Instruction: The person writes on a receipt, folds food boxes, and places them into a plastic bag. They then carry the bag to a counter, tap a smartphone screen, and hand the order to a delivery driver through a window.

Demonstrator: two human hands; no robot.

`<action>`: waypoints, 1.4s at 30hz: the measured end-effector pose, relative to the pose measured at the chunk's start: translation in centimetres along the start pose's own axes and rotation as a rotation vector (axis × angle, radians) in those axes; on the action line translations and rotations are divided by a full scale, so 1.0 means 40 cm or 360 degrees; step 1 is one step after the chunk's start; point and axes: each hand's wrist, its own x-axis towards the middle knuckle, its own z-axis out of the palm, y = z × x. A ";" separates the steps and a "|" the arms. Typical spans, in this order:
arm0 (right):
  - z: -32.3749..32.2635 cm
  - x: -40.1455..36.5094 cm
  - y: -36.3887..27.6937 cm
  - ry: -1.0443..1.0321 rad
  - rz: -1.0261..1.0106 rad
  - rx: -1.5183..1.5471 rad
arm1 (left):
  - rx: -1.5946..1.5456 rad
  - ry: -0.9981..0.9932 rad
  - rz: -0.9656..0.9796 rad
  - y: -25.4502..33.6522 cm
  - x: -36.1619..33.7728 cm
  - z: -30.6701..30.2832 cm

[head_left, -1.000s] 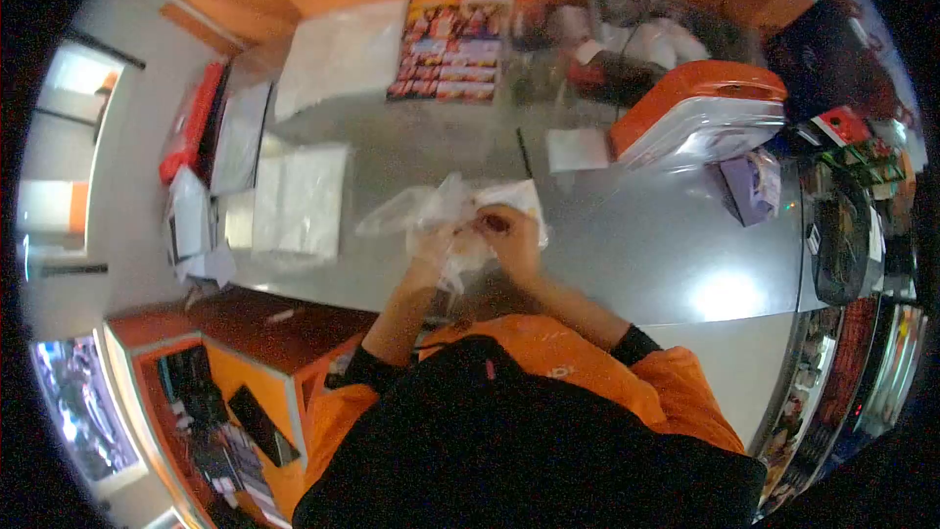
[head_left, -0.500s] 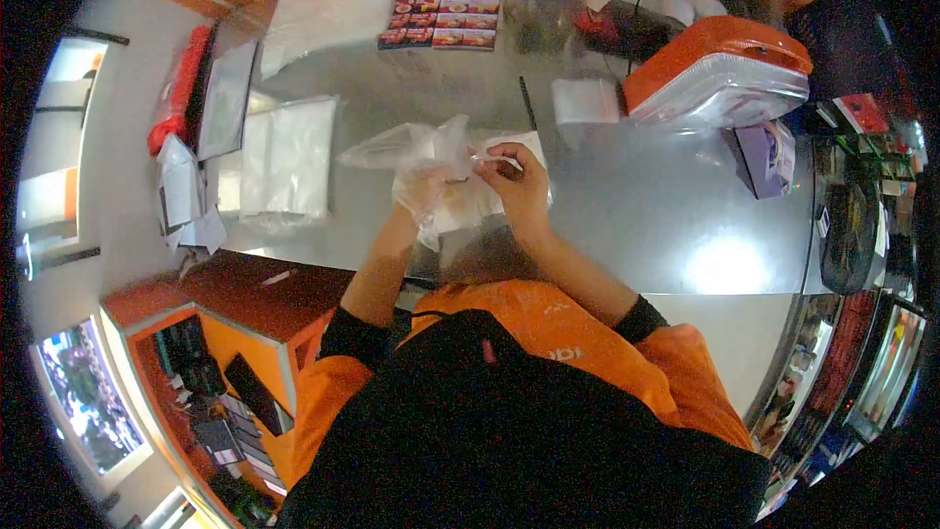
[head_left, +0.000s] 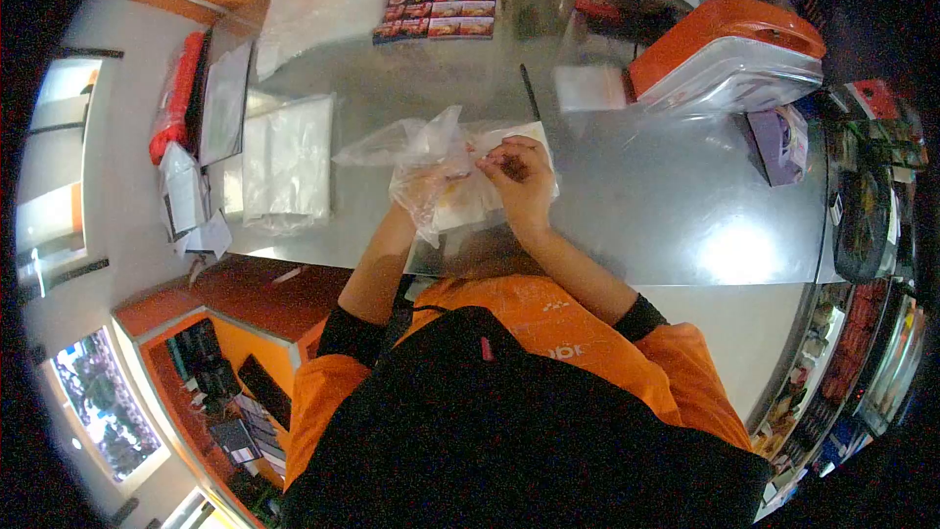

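Note:
A clear plastic bag (head_left: 441,142) stands crumpled above the worktop, its loose end spread toward the left. My left hand (head_left: 419,186) is closed on it, partly veiled by the film. Just to the right, my right hand (head_left: 521,174) has its fingers curled in, thumb and fingertips pinched at the bag's right side. What lies in that pinch is too small to make out. Beneath both hands is a white sheet (head_left: 540,141); its right edge shows past my right hand.
Stacked clear bags (head_left: 289,157) lie left on the metal worktop (head_left: 646,196). Farther back are a large white plastic pack (head_left: 323,5), printed menus (head_left: 441,0) and a small white stack (head_left: 590,88). An orange-topped case (head_left: 729,49) and a purple box (head_left: 778,147) stand right.
My right fingers have curled in slightly, and the strip of film stretched between my hands shows less. The bag stands a little taller. The whole view has shifted slightly.

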 end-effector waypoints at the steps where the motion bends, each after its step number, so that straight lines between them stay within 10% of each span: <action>1: 0.001 -0.001 0.006 0.0021 -0.0046 -0.0050 | -0.0056 0.0015 -0.0048 0.009 -0.002 0.004; 21: -0.013 -0.005 0.018 -0.0115 -0.0084 -0.0090 | 0.0347 -0.0186 0.0192 0.015 -0.022 -0.013; 28: -0.031 -0.006 -0.036 -0.0232 0.0072 0.0026 | -0.0313 -0.0019 0.0100 -0.043 0.019 -0.001; 36: -0.092 0.053 -0.063 -0.1044 -0.1016 -0.0881 | 0.0656 -0.0096 0.0221 -0.032 0.031 -0.022; 38: -0.100 0.080 -0.063 -0.1133 -0.1387 -0.0924 | 0.0838 -0.0256 -0.0228 0.024 0.023 -0.010; 42: -0.101 0.135 -0.062 -0.1396 -0.1777 -0.0766 | 0.1862 -0.0320 0.0349 -0.038 0.046 -0.034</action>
